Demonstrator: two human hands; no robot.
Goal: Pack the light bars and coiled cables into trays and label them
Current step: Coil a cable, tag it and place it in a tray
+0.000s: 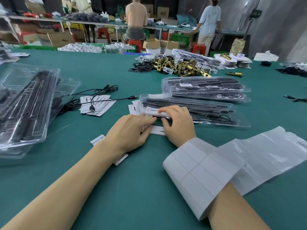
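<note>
Card [98,139] reading "Grow Light", barcode label [184,84] apparently unreadable

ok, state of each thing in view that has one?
left hand: fingertips on the white card's edge
right hand: fingers curled on the white card
near tray: closed, packed, flat
far trays: closed, stacked
left trays: piled, tilted
loose cables: uncoiled
label strip: draped over right forearm

Both bare forearms reached forward over the table, hands meeting near the middle. The left hand [132,128] lay palm-down with fingertips pinched together, while the right hand [178,123] curled its fingers and thumb in a grip.
</note>
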